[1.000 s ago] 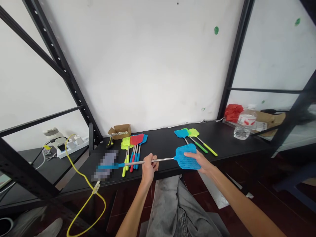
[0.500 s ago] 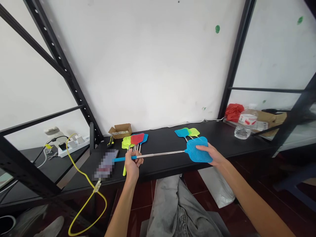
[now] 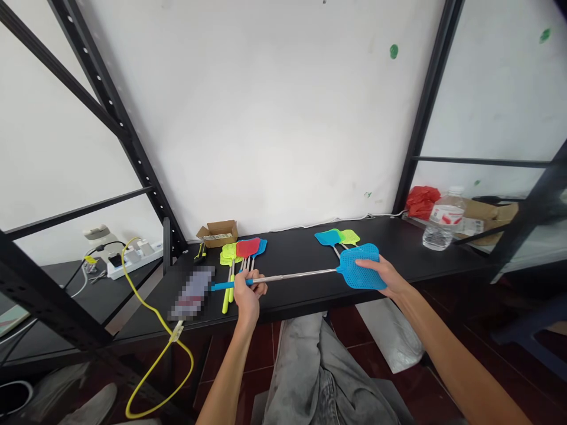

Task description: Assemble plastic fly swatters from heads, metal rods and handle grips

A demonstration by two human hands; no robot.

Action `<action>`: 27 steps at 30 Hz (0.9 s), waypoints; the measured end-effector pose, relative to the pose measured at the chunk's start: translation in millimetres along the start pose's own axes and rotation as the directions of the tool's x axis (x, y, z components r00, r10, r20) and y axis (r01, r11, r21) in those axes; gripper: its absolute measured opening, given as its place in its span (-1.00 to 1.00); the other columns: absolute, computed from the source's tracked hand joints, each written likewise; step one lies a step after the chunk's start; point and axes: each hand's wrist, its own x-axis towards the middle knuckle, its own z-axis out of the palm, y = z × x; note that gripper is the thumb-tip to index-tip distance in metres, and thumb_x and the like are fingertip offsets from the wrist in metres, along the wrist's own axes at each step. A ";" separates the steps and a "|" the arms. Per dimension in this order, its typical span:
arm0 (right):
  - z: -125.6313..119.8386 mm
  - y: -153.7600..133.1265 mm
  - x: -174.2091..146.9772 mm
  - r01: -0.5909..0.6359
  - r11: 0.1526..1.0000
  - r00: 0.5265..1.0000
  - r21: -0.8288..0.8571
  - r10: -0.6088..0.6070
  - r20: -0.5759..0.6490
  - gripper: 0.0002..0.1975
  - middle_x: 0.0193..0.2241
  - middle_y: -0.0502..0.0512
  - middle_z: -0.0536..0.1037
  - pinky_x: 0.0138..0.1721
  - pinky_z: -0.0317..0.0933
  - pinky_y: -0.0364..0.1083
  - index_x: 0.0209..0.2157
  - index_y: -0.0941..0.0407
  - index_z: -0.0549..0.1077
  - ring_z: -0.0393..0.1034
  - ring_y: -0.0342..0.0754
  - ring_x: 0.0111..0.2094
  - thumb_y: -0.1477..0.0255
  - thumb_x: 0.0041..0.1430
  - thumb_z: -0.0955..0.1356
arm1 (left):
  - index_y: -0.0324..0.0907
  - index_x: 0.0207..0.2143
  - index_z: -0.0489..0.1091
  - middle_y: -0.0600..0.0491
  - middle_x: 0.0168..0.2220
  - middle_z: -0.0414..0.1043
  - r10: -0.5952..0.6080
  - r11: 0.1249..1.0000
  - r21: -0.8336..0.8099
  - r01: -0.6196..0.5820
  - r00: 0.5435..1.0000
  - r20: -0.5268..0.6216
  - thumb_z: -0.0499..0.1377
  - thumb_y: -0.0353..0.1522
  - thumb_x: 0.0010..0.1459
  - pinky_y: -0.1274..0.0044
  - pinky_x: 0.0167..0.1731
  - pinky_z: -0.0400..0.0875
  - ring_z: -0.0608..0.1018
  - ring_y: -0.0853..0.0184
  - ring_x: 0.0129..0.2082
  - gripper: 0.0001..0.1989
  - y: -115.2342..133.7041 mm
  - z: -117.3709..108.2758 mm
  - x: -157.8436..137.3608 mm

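Observation:
A blue fly swatter [image 3: 362, 267] with a metal telescopic shaft is held level above the front of the black shelf, between my two hands. My left hand [image 3: 248, 293] is closed around its blue handle. With thumb and fingers, my right hand [image 3: 390, 277] grips the edge of the swatter's perforated head. Behind my left hand lie several swatters, with a red swatter head [image 3: 248, 247] over blue and yellow-green ones; their handles are partly hidden. Beyond the held head lie more swatters, among them a second blue head [image 3: 328, 238] and a yellow-green head [image 3: 351, 237].
A small open cardboard box [image 3: 218, 234] stands by the wall, near a black-and-yellow cutter [image 3: 200, 254]. A blurred phone-like item [image 3: 194, 293] connects to a yellow cable [image 3: 146, 304]. At right are a water bottle [image 3: 444, 219] and red plastic bag [image 3: 423, 202]. Black metal posts frame both sides.
My left hand has moved slightly right along with the swatter's handle, uncovering more of the yellow-green handles behind. My right hand still grips the head.

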 end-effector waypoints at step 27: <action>67.3 36.2 -8.5 -0.094 0.983 0.970 0.156 0.055 0.236 -0.65 -0.20 0.17 0.63 -0.11 0.42 0.15 -0.15 0.10 0.54 0.53 0.20 -0.15 0.39 -0.05 0.49 | -0.10 -0.73 -0.03 0.21 -0.79 -0.12 -0.183 0.967 0.220 0.125 0.946 0.268 -0.08 -0.14 0.21 0.54 -0.63 0.13 0.04 0.47 -0.76 -0.51 -16.2 16.0 -13.4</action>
